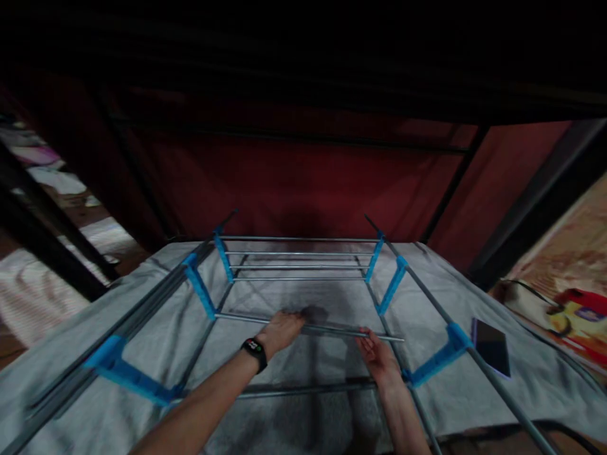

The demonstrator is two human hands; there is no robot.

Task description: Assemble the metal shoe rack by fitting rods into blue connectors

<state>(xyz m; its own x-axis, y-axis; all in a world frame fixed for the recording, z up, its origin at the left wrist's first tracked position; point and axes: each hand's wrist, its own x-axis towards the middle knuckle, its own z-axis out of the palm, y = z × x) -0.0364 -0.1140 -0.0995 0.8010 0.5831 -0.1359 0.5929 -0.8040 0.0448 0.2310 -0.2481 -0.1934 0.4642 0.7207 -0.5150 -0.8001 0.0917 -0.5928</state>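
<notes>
A thin metal rod (pixel 332 330) runs across the middle of a frame of grey tubes with blue plastic brackets. My left hand (pixel 283 330), with a black watch on its wrist, is closed over the rod near its middle. Close to the rod's right end, my right hand (pixel 375 355) grips it between thumb and fingers. The rod's left end meets a blue bracket (pixel 202 287). Its right end sticks out past my right hand, apart from the right blue bracket (pixel 392 287). Other crossbars (pixel 298 266) span the far brackets, and a nearer crossbar (pixel 303 392) lies below my hands.
The frame lies on a grey cloth (pixel 450 379). A phone (pixel 490 346) rests right of the frame's right tube (pixel 427 294). Dark posts (pixel 531 202) stand around the area, with a red panel (pixel 303 180) behind. A red and yellow packet (pixel 581 322) lies at far right.
</notes>
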